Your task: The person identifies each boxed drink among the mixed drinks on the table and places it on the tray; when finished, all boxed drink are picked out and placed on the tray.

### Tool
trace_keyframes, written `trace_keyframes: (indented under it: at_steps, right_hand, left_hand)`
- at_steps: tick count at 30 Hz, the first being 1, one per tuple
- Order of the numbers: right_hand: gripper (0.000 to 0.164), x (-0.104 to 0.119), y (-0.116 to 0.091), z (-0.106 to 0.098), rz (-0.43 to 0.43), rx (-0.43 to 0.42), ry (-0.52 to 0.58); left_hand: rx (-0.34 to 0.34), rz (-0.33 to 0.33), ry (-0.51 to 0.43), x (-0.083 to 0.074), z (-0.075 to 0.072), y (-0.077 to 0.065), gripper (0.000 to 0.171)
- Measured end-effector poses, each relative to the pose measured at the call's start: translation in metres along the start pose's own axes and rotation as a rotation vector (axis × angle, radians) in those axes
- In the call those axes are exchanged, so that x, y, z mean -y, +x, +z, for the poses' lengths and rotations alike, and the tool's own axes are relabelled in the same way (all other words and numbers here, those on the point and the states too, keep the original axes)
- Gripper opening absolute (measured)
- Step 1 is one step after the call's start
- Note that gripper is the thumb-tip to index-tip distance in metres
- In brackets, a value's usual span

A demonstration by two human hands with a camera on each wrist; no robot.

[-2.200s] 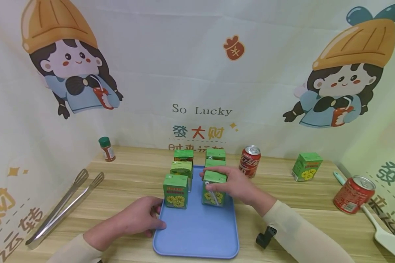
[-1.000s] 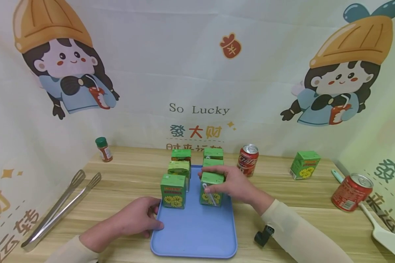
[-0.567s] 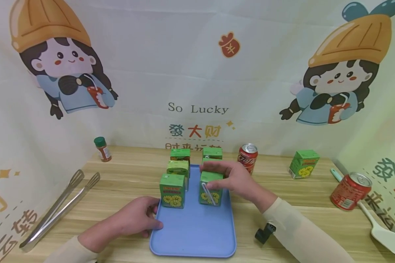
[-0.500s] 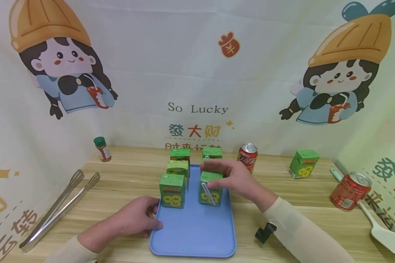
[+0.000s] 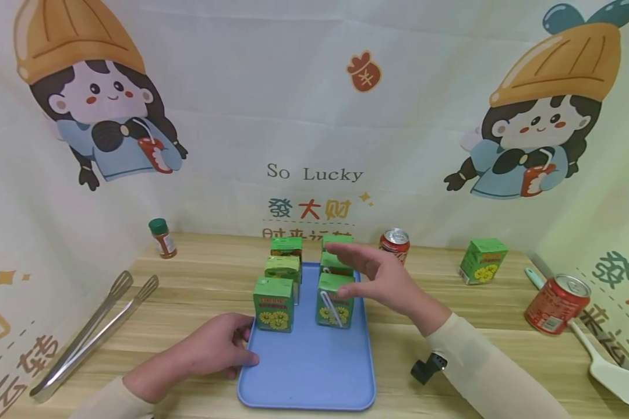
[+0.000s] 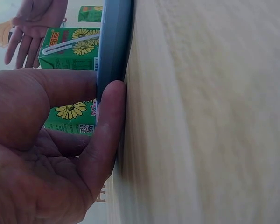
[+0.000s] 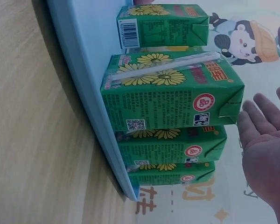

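Observation:
My left hand point(image 5: 217, 346) grips the left rim of a blue tray point(image 5: 306, 372), thumb on one side and a finger on the other in the left wrist view. Green drink cartons with yellow flowers stand upright in two rows on the tray. The front left carton point(image 5: 274, 305) is close to that hand. On the front right carton point(image 5: 335, 305) a wrapped straw runs slantwise across the face. My right hand point(image 5: 385, 282) hovers beside and above this carton, fingers extended and holding nothing; in the right wrist view the palm point(image 7: 268, 154) is apart from the carton tops.
A red can point(image 5: 395, 241) stands behind the right hand, partly hidden. Farther right are another green carton point(image 5: 483, 262), a second red can point(image 5: 558, 305) and a white spatula point(image 5: 615, 375). Metal tongs point(image 5: 94, 334) and a spice jar point(image 5: 163, 238) are at the left.
My right hand has let go of the front right carton, opened its fingers and moved up and slightly right. The left hand stays at the tray rim.

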State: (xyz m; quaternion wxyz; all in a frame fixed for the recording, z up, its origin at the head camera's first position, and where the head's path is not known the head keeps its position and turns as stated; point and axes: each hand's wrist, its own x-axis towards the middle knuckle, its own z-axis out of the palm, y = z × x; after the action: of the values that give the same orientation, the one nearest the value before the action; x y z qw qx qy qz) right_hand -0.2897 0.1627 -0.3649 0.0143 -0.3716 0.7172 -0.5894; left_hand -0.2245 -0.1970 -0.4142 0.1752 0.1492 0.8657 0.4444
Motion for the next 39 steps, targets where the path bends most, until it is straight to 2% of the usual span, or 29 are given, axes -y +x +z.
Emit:
trace_keyframes:
  at_steps: [6, 12, 19, 25, 33, 39]
  right_hand:
    - [0.090, 0.004, -0.003, -0.005, -0.010, -0.018, -0.118]
    - [0.109, 0.006, -0.009, -0.013, -0.024, 0.020, -0.179]
    - [0.126, 0.002, -0.019, -0.022, -0.073, 0.045, -0.344]
    - [0.131, -0.002, -0.027, -0.034, -0.093, 0.051, -0.437]
    - [0.135, 0.001, -0.042, -0.057, -0.018, 0.009, -0.510]
    - [0.137, -0.004, -0.052, -0.077, 0.008, -0.039, -0.557]
  left_hand:
    - [-0.001, 0.000, -0.003, -0.001, 0.000, -0.001, 0.072]
    - [0.001, 0.003, -0.009, 0.000, 0.000, -0.001, 0.071]
    - [-0.003, 0.022, -0.013, 0.000, 0.000, -0.001, 0.070]
    - [-0.005, 0.020, -0.014, 0.001, 0.000, -0.001, 0.070]
    - [-0.007, 0.002, -0.007, 0.001, 0.001, 0.000, 0.071]
    - [-0.005, -0.004, -0.002, 0.000, 0.000, 0.000, 0.071]
